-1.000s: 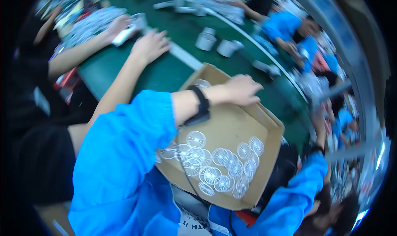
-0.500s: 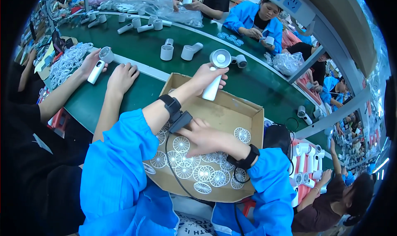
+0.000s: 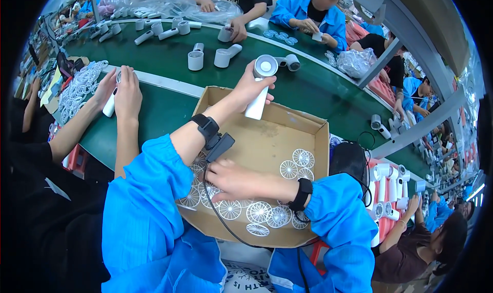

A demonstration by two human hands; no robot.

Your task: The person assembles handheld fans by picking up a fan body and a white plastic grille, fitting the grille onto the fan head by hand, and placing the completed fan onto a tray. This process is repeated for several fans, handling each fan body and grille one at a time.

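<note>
My left hand [image 3: 249, 89] is closed around a white handheld fan [image 3: 256, 106]; its round grey-rimmed head [image 3: 265, 66] is at the top, above the box's far edge. Below my left forearm, my right hand [image 3: 229, 181] reaches left into a shallow cardboard box [image 3: 267, 133]. Its fingers are apart and bent down over white round spoked grilles [image 3: 229, 209], with some tips hard to make out. More spoked grilles [image 3: 259, 211] lie scattered and overlapping across the near part of the box.
White fan bodies [image 3: 222, 57] stand on the green conveyor [image 3: 169, 51] beyond the box. At left, a co-worker's hands [image 3: 126, 95] hold another fan beside a heap of white rings [image 3: 82, 90]. Fans fill a pink-lined tray [image 3: 393, 190] at right. A black cable [image 3: 218, 211] crosses the box.
My right hand has moved left over the grilles, while my left hand keeps the fan raised. The left co-worker's hands have come together, and across the conveyor a hand now grasps a fan body.
</note>
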